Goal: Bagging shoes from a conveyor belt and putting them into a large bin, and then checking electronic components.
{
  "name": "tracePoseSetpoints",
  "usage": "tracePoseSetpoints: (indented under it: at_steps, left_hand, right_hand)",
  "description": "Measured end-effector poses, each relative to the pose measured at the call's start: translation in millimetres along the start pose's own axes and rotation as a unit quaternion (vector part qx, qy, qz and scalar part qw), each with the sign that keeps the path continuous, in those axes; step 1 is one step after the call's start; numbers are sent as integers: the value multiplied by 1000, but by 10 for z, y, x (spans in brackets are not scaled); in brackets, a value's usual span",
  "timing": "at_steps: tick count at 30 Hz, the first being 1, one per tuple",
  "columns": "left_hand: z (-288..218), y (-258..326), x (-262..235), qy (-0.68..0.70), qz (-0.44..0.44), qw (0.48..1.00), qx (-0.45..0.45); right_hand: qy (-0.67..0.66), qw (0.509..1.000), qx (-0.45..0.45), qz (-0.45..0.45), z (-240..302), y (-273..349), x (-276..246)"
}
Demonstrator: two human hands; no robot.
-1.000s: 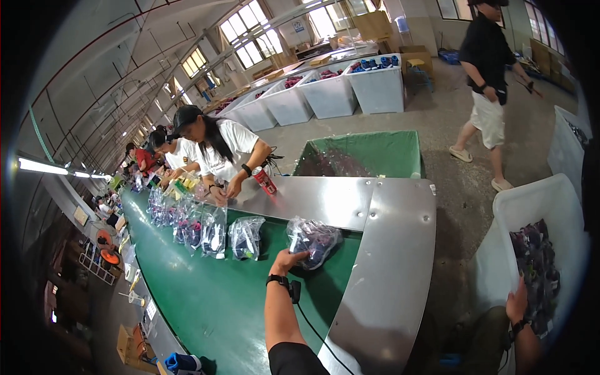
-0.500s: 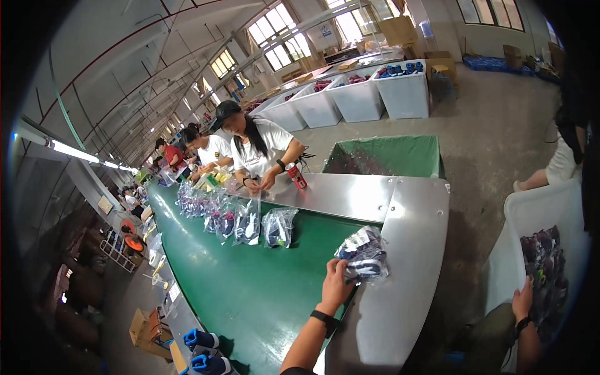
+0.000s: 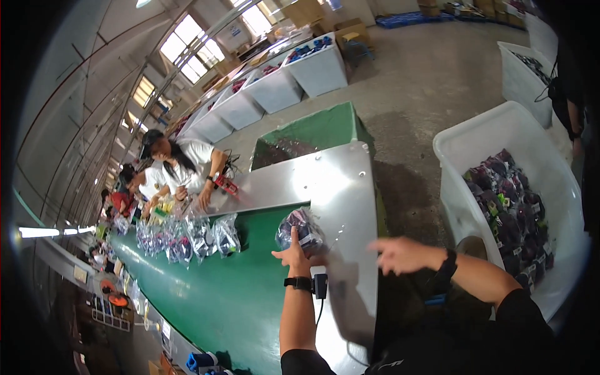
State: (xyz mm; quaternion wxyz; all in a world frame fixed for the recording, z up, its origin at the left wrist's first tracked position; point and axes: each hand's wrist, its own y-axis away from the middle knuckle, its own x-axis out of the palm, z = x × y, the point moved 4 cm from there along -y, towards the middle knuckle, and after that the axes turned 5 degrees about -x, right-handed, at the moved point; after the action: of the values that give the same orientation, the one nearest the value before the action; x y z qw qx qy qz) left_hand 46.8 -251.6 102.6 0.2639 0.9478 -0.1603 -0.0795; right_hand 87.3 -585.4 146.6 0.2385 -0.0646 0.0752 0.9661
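Here, the left hand (image 3: 294, 253): set against a clear plastic bag (image 3: 304, 226), its index finger laid up over the wrapping and its thumb jutting out to the left, the grip spread wide; the fingers on the far side are partly hidden.
Right hand (image 3: 400, 255): raised in the air beside the table (image 3: 342, 181), fingertips toward the left, slightly blurred; the grip is loosely apart, with nothing visible in it.
Bagged bundle: dark navy and purple contents with pale patches, under crinkled, glossy film that catches the light.
Place: at the right end of the green belt (image 3: 219, 297), by the inner edge of the metal tabletop, just ahead of the left wrist.
Direction: nearly as broad as it is long, the bundle seems to slant from upper left to lower right; which end is the front cannot be told.
Along the belt: similar bags (image 3: 181, 240) stand in a line to the left, near a co-worker (image 3: 190, 159) in a white shirt and a red can (image 3: 226, 184).
At right: a white bin (image 3: 459, 140) holds many dark wrapped bundles (image 3: 509, 209).
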Motion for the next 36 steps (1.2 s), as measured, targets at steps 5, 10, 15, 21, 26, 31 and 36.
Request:
tracePoseSetpoints:
  at_steps: [5,10,15,21,26,31,36]
  left_hand:
    - [76,-587,120,17,-77,997,22]
    - [122,-695,82,215,132,965,70]
    - [-26,-202,144,230,304,919,101]
    - [-49,1039,491,83,441,876,174]
    - [452,2247,412,-67,528,806,259]
    - [1242,2543,214,-200,588,743,249]
    - [1408,2937,336,-173,633,749,87]
  right_hand:
    - [134,969,-93,186,118,576,411]
    - [-206,919,57,-332,-1083,1456,-738]
    - [-337,786,79,-512,-1806,2099,-1329]
    - [-276,881,8,-383,-850,1385,-1033]
    - [-207,937,-175,-220,-679,732,-456]
    - [-325,907,-72,-259,-1008,1442,-82]
    - [-396,811,-26,-429,-1471,2384,-335]
